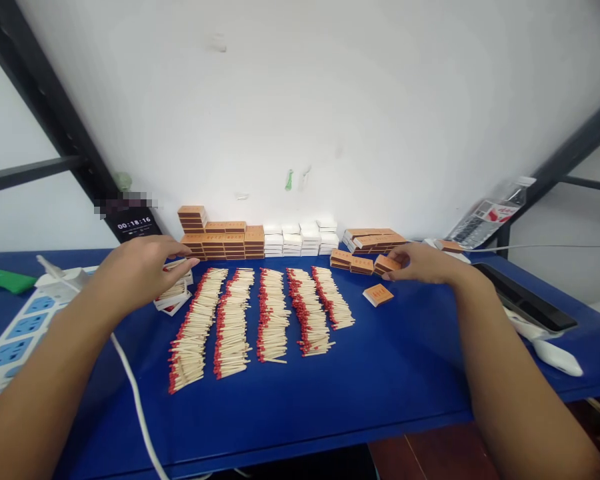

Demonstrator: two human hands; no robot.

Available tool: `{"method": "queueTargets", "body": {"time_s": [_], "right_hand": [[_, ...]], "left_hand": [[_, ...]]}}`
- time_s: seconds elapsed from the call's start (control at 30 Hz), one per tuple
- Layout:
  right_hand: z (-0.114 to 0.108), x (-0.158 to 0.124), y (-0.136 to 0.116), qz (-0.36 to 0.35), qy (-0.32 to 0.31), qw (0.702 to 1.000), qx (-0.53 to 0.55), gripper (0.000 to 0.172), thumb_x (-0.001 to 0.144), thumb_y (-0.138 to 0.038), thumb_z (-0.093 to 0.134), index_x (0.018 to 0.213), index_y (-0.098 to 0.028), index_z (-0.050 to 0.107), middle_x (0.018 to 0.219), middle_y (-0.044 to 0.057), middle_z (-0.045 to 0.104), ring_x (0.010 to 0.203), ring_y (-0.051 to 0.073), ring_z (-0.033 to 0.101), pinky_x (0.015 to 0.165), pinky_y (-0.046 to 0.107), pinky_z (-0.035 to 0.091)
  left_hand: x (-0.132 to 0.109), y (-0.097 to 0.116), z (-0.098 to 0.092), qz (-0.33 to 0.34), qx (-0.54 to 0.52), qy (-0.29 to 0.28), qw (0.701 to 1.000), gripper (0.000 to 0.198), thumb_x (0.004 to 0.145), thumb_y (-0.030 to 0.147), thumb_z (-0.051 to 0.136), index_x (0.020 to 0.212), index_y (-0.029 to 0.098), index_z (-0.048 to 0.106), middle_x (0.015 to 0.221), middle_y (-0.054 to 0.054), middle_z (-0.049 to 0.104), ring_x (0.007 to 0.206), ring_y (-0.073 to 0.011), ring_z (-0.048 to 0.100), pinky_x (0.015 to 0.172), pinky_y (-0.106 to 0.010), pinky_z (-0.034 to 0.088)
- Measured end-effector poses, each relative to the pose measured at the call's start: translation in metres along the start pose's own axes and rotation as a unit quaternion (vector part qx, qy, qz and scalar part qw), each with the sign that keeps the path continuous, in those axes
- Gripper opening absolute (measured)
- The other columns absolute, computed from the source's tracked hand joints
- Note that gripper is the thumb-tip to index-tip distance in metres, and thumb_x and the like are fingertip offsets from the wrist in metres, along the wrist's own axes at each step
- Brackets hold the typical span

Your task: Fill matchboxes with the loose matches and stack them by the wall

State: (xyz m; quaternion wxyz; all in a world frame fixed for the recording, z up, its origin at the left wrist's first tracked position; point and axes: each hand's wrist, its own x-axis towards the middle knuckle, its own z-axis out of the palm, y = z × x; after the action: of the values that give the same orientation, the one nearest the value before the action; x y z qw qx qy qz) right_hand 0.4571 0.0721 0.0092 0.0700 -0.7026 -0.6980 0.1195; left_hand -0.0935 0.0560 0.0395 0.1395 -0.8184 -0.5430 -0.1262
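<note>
My right hand (420, 262) pinches an orange matchbox (384, 264) at the right end of a short front row of boxes. Another matchbox (379, 295) lies flat on the table just in front of it. My left hand (153, 267) hovers over white match trays (173, 297) at the left, with thumb and forefinger apart and nothing seen between them. Its fingertips are close to the left end of the stacked orange matchboxes (220, 245); whether they touch is unclear. Several rows of loose red-tipped matches (273, 317) are laid out between my hands.
White trays (300, 240) are stacked beside the orange boxes along the wall. More matchboxes (375, 240) lie right of them. A power strip (25, 327) and a phone timer (135, 223) are at left; a plastic bottle (495, 213) and a dark phone (525, 297) at right.
</note>
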Motion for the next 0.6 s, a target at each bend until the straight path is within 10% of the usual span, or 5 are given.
{"method": "queueTargets", "body": {"time_s": [0.27, 0.6], "right_hand": [[-0.024, -0.002, -0.104, -0.146, 0.152, 0.977, 0.026, 0.032, 0.086, -0.052, 0.074, 0.098, -0.022, 0.073, 0.094, 0.009, 0.076, 0.083, 0.026, 0.068, 0.07, 0.035, 0.045], [0.005, 0.093, -0.256, -0.309, 0.117, 0.942, -0.063, 0.023, 0.085, -0.033, 0.084, 0.095, -0.016, 0.071, 0.099, 0.011, 0.072, 0.085, 0.024, 0.062, 0.071, 0.035, 0.041]], "left_hand": [[0.001, 0.004, 0.005, -0.021, -0.007, -0.024, 0.999, 0.048, 0.099, 0.05, 0.046, 0.107, 0.017, 0.08, 0.106, -0.011, 0.08, 0.094, -0.0316, 0.074, 0.077, -0.04, 0.051], [0.001, 0.006, 0.008, -0.021, -0.002, -0.033, 0.999, 0.037, 0.099, 0.042, 0.052, 0.103, 0.019, 0.081, 0.106, -0.01, 0.082, 0.098, -0.0307, 0.075, 0.074, -0.036, 0.05]]}}
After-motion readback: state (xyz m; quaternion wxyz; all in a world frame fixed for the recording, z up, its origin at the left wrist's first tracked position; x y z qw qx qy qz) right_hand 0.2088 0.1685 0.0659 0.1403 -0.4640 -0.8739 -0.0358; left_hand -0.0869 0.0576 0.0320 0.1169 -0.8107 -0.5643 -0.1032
